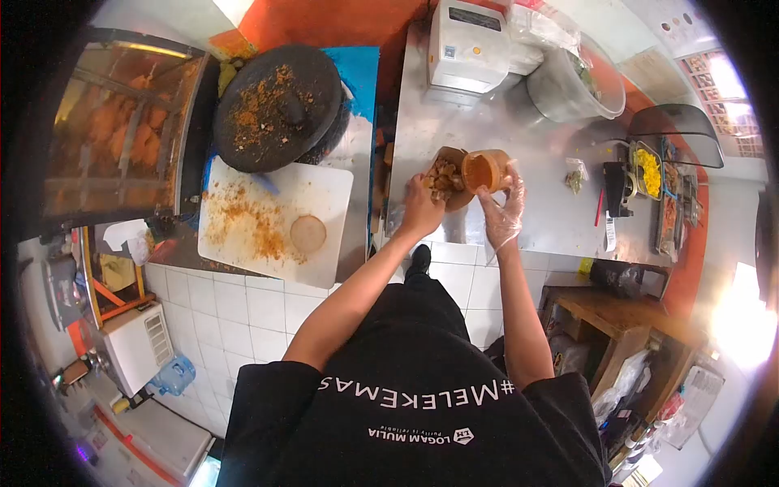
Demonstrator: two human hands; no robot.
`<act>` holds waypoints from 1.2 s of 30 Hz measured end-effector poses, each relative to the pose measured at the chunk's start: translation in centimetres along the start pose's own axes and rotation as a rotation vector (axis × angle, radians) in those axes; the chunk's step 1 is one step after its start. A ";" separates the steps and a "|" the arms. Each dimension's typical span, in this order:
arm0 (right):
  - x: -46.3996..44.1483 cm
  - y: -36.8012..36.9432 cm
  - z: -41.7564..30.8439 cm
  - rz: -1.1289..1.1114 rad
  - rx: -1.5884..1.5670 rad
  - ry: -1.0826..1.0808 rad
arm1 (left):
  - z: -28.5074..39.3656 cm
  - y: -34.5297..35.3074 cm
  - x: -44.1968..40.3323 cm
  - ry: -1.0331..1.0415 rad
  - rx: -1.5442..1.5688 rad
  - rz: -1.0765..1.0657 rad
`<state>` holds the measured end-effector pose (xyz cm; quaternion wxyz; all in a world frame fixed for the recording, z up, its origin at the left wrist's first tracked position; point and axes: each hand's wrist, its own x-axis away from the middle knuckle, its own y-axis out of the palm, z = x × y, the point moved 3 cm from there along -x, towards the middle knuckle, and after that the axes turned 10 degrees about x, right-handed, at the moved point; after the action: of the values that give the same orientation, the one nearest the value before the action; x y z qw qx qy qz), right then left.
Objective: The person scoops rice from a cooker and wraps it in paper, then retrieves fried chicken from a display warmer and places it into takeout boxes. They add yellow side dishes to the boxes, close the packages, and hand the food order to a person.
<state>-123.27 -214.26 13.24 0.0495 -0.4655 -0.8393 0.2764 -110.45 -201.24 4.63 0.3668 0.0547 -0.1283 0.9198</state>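
My bare left hand (423,209) is closed on the near left side of a brown paper food box (461,200), which holds chopped brown pieces of food (441,177). In a clear plastic glove, my right hand (505,211) grips a small round tub (487,169) with orange-brown contents. The tub is tilted, its mouth turned towards me, at the right side of the box and partly covering it. Whether anything falls from the tub cannot be made out. Both are above the near part of the steel table (535,174).
On the steel table stand a white label printer (469,49), a large clear bucket (568,85) and a yellow-filled tray (647,172). To the left are a crumb-covered white cutting board (276,203), a dark stone mortar (280,105) and a glass food case (114,122).
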 end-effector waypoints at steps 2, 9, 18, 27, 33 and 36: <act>0.1 -0.1 0.2 -0.016 0.040 -0.003 | -0.2 -0.3 -0.6 -0.092 -0.056 -0.031; 0.5 -0.3 -0.7 -0.009 0.043 0.031 | 2.9 -3.0 -5.4 0.032 -0.270 -0.308; 0.6 -0.6 -1.7 -0.002 0.008 0.065 | -1.1 -1.5 -4.6 0.032 -0.156 -0.233; 1.0 -0.8 -0.7 0.038 -0.039 0.049 | 0.8 -1.5 -3.1 0.103 -0.184 -0.158; 0.2 0.0 0.8 0.075 -0.164 0.027 | 1.0 -1.2 -2.4 0.084 -0.244 -0.153; 0.5 0.2 -0.4 0.133 -0.474 0.240 | 1.1 -1.5 -2.7 0.128 -0.224 -0.185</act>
<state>-123.24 -213.58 13.36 0.0200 -0.5476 -0.8363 0.0177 -107.47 -202.23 5.43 0.4611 -0.0337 -0.2007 0.8637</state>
